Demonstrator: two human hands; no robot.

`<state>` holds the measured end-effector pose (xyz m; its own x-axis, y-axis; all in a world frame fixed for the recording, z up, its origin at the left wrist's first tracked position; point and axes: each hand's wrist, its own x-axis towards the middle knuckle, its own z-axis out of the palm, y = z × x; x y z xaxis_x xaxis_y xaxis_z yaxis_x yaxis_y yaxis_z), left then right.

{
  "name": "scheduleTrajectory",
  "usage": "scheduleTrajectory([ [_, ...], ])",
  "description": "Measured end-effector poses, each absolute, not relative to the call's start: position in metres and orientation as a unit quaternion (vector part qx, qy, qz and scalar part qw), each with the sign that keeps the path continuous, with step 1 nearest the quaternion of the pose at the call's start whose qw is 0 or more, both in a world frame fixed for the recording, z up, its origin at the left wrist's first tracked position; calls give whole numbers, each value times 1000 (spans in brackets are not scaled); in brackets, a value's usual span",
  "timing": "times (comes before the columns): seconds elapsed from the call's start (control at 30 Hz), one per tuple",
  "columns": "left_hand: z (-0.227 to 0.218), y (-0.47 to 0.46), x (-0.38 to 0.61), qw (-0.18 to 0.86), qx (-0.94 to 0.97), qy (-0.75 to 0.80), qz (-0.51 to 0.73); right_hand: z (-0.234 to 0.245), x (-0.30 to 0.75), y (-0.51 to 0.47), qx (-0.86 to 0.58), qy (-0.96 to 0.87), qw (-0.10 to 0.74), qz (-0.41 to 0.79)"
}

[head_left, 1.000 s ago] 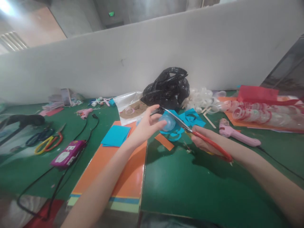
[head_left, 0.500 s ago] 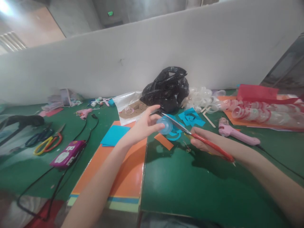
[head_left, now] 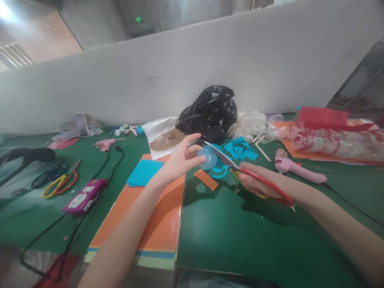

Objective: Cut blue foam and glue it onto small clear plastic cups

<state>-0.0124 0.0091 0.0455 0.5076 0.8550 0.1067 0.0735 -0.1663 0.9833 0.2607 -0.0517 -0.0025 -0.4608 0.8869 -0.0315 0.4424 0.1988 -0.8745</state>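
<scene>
My left hand [head_left: 187,156] pinches a small clear plastic cup [head_left: 207,159], its round end turned toward me. Something dark shows by the left fingertips, too small to make out. In my right hand [head_left: 253,180] are scissors [head_left: 264,182] with red and yellow handles. Their blades point up and left, passing close beside the cup; I cannot tell whether they touch it. Blue paper scraps [head_left: 240,149] and an orange paper strip [head_left: 206,179] lie beneath and around the hands.
Orange sheets [head_left: 162,224] with blue paper squares [head_left: 144,173] lie left of centre. A black plastic bag [head_left: 210,114] stands behind. A pink glue gun [head_left: 300,168] and stacked clear cups [head_left: 333,144] are at right. Other scissors [head_left: 61,184] and a purple box [head_left: 85,196] sit left.
The scissors' handles and my right hand have shifted slightly. My left hand keeps its hold on the cup, and the whole view has moved a little.
</scene>
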Motion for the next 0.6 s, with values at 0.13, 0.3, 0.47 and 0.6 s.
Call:
scheduleTrajectory([
  [0.13, 46, 9, -13, 546, 676, 340, 359, 1, 262, -50, -467, -724, 242, 447],
  [0.3, 47, 11, -17, 556, 679, 322, 355, 15, 260, -54, -504, -730, 214, 409],
  [0.47, 52, 9, -23, 549, 712, 316, 304, 16, 260, -56, -503, -748, 173, 398],
  [0.6, 54, 7, -24, 524, 728, 339, 285, 13, 259, -56, -516, -739, 165, 400],
])
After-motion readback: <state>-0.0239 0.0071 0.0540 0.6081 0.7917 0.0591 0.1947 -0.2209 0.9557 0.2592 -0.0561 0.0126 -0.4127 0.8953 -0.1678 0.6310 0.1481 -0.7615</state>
